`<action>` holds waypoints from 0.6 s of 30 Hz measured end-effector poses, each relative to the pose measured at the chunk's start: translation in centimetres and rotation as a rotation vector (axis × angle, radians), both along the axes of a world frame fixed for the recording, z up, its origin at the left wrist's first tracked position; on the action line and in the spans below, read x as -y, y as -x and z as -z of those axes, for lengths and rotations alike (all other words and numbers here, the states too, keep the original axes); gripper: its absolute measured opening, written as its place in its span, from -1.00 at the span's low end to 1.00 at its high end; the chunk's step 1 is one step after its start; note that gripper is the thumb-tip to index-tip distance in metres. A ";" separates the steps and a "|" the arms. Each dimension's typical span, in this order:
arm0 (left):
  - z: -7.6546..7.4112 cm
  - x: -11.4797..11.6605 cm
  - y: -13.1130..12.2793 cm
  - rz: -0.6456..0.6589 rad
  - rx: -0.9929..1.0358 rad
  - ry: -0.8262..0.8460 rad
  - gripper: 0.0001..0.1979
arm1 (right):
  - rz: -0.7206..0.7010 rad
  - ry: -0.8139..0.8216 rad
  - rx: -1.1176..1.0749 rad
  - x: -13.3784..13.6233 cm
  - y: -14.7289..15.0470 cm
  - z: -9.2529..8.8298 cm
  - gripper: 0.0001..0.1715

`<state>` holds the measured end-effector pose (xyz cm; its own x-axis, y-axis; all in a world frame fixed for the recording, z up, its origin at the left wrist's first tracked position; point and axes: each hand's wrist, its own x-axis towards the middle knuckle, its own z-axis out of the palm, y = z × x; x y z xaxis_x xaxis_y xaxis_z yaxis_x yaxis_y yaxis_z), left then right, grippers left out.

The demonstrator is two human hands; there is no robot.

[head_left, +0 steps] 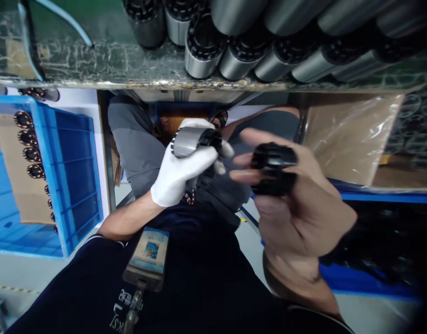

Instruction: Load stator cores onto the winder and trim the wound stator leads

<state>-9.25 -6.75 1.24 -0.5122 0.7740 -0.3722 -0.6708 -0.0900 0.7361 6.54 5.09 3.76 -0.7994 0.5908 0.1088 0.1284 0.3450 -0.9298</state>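
Observation:
My left hand [184, 169], in a white glove, is closed round a short silver metal cylinder with a black toothed end [194, 139], held level at lap height. My right hand [297, 199] is bare and grips a black plastic ring-shaped part [274, 169] between thumb and fingers, just right of the cylinder and apart from it. Both hands hover over my lap, in front of the workbench edge [130, 81].
Several silver cylinders with black ends [234, 41] lie stacked on the bench top. A blue crate [74, 153] at the left holds a cardboard sheet and a row of wound parts [27, 139]. A cardboard box with plastic film [352, 134] sits at the right. A badge [149, 253] hangs on my chest.

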 end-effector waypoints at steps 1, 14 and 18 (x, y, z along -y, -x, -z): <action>-0.2 0.3 0.2 -0.035 0.016 0.009 -0.50 | -0.013 -0.063 -0.023 -0.1 0.2 0.0 -0.72; -2.8 1.6 -0.2 -0.339 0.107 0.110 -0.40 | -0.003 0.037 -0.355 3.5 4.0 2.0 -0.64; -3.6 1.8 -0.5 -0.470 0.095 0.190 -0.47 | -0.040 0.062 -0.315 4.4 4.1 2.6 -0.71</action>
<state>-8.79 -8.58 4.88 -0.7458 0.3826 -0.5454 -0.6546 -0.2688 0.7066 2.47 0.68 1.18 -0.7548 0.5732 0.3190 -0.1811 0.2852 -0.9412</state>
